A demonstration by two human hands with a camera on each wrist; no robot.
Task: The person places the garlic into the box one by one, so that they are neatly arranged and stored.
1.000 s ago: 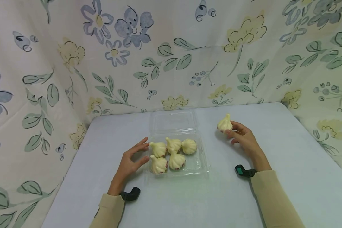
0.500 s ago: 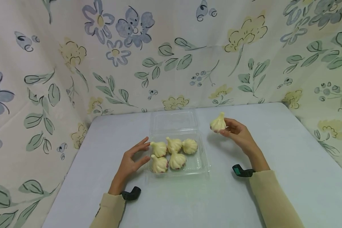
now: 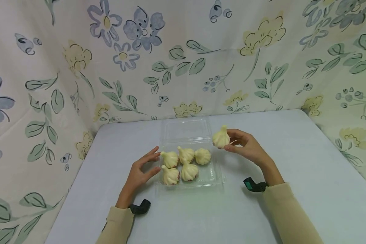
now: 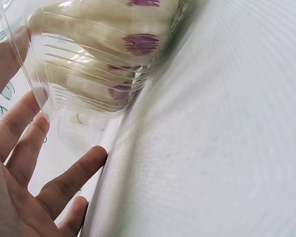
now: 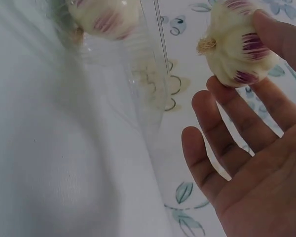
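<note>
My right hand (image 3: 248, 147) pinches a garlic bulb (image 3: 221, 138) between thumb and fingertips, stem up, above the right rear part of a clear plastic box (image 3: 211, 173). In the right wrist view this garlic bulb (image 5: 240, 47) shows purple streaks and a root tuft, the lower fingers staying off it. Several more garlic bulbs (image 3: 170, 176) sit in the box, mostly to the left and middle. At the box's left side lies my left hand (image 3: 141, 172), fingers extended. Its thumb and fingertips are right at the clear rim in the left wrist view, the other fingers (image 4: 76, 177) spread below.
The box's clear lid (image 3: 186, 130) lies folded back toward the floral curtain (image 3: 183, 67). A white-covered table (image 3: 189, 217) carries everything. Each wrist wears a black camera (image 3: 254, 185). Inside the box, its right front part shows bare plastic.
My right hand has carried the garlic bulb leftward from beside the box to over its right rear part, dipping slightly at the end. The left hand stays in place.
</note>
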